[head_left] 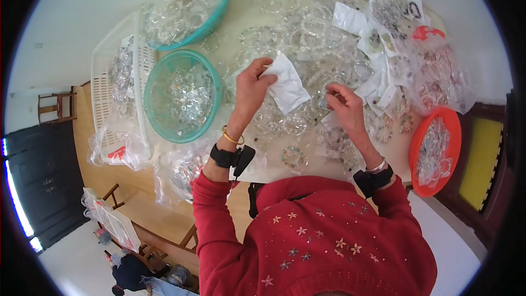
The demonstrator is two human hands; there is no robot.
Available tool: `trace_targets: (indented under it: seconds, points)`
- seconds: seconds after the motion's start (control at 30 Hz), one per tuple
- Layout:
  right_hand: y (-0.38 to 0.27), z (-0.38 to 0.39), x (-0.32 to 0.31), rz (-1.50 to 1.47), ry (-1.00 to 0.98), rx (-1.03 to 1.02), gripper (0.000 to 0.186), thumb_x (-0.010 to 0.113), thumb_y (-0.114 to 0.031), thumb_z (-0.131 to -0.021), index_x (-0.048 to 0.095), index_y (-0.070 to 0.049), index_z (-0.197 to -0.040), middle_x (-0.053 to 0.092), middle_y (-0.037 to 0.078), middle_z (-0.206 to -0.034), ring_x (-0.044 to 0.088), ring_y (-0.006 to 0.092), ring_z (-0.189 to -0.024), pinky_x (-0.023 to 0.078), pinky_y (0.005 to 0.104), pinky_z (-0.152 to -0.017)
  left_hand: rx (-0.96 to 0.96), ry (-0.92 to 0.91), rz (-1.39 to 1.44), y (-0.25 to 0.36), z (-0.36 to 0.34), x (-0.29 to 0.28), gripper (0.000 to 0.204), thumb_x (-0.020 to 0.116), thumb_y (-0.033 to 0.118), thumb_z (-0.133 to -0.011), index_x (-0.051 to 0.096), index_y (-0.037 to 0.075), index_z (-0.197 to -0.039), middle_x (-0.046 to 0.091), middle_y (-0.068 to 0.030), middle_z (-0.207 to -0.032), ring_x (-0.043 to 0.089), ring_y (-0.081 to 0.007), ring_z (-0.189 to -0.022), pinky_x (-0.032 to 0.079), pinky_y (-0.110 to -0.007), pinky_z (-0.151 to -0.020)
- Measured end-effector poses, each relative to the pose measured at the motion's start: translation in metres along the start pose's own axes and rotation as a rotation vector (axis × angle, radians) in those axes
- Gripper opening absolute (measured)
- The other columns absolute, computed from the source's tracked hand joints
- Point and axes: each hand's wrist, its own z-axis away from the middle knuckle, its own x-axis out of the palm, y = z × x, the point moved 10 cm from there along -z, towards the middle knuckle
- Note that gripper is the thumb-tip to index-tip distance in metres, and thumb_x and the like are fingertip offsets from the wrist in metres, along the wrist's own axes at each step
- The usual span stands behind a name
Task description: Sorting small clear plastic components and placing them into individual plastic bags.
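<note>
My left hand (pixel 251 89) pinches the upper left edge of a white paper-like packet (pixel 289 86), held above the middle of the table. To its right, my right hand (pixel 346 108) hovers over the bracelets with thumb and fingers drawn together; whatever lies between the fingertips is too small to make out. Under and beyond both hands spreads a heap of bracelets in clear plastic bags (pixel 307 30). A bracelet of multicoloured beads (pixel 293 157) lies close to my body, between my forearms.
At left stand a green basket (pixel 151 111), a larger teal basket (pixel 223 8) and a white slotted crate (pixel 101 77), all holding bagged pieces. A red basin (pixel 419 172) sits at right, near a bag of reddish items (pixel 438 71). White packets (pixel 350 19) lie far right. Another person (pixel 131 274) is behind.
</note>
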Motion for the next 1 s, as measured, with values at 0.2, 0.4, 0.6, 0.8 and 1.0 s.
trace_targets:
  seconds: [0.2,0.4,0.6,0.8,1.0]
  points:
    - [-0.034,0.007,0.025,-0.119,-0.13,0.037,0.04,0.065,-0.006,-0.08,0.055,0.0,-0.118,0.062,0.004,-0.099,0.058,0.0092,-0.073,0.048,0.023,-0.069,-0.058,-0.116,0.61,0.029,0.014,0.013,0.032,0.063,-0.004,-0.075,0.06,0.0,-0.107,0.066,-0.0023,-0.094,0.061,-0.0107,-0.083,0.048,-0.025,-0.077]
    - [-0.04,0.002,0.04,-0.164,-0.128,-0.016,0.045,0.067,-0.009,-0.08,0.053,0.0,-0.122,0.062,0.006,-0.104,0.06,0.0109,-0.079,0.048,0.0259,-0.075,-0.139,-0.32,0.801,0.045,0.023,0.038,0.032,0.064,-0.002,-0.075,0.061,0.0,-0.107,0.065,-0.0038,-0.096,0.06,-0.0114,-0.087,0.047,-0.025,-0.079]
    - [-0.034,0.004,0.053,-0.116,-0.395,0.01,0.029,0.067,-0.01,-0.08,0.064,0.001,-0.107,0.067,0.007,-0.09,0.062,0.0121,-0.077,0.049,0.0264,-0.072,-0.174,-0.341,0.942,0.054,0.022,0.044,0.029,0.063,0.005,-0.08,0.06,0.001,-0.109,0.064,-0.0039,-0.1,0.059,-0.0125,-0.091,0.047,-0.027,-0.081]
    - [-0.025,-0.002,0.041,-0.39,-0.244,0.208,0.019,0.067,-0.013,-0.081,0.068,0.003,-0.091,0.067,0.007,-0.075,0.062,0.0122,-0.065,0.049,0.0253,-0.062,-0.108,-0.344,0.634,0.037,0.023,0.051,0.025,0.061,0.011,-0.084,0.061,0.002,-0.107,0.064,-0.0024,-0.097,0.058,-0.0107,-0.086,0.046,-0.026,-0.077]
    - [-0.024,-0.002,0.037,-0.427,-0.187,0.237,0.022,0.067,-0.016,-0.081,0.067,0.005,-0.089,0.066,0.009,-0.073,0.062,0.0125,-0.062,0.049,0.0246,-0.059,-0.099,-0.318,0.513,0.025,0.027,0.065,0.019,0.061,0.009,-0.084,0.065,0.001,-0.1,0.062,0.0005,-0.084,0.052,-0.0069,-0.074,0.042,-0.023,-0.067]
